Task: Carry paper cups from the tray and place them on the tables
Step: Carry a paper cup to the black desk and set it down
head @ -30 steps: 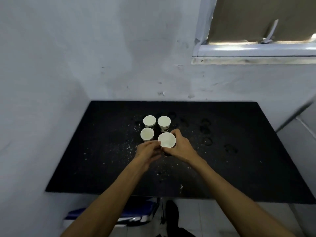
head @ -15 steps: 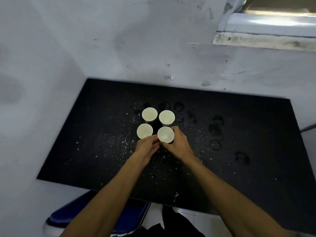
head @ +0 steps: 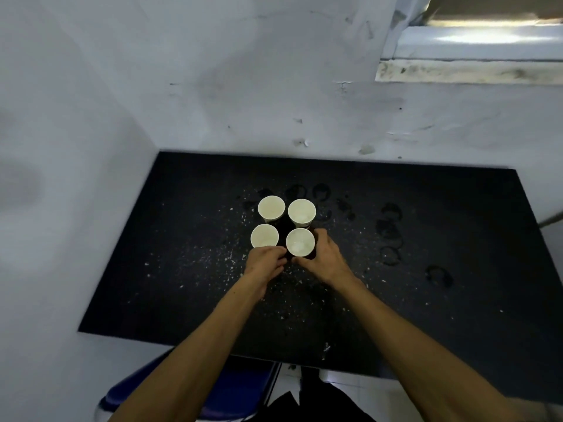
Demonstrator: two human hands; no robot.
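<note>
Paper cups, four, upright in a tight square on the black desk (head: 182, 269).

Near-right cup (head: 300, 242): held in my right hand (head: 326, 260), fingers curled round its far side, base at or just above the desk. Near-left cup (head: 264, 236): just beyond my left hand (head: 264, 263), whose fingers curl at its near side; grip unclear. Two far cups (head: 271, 208), (head: 301, 211): beyond my fingers, untouched. Step, as I judge: setting down the fourth. Next: let go without nudging its neighbours. Blue chair (head: 231, 391): under the near edge.
</note>
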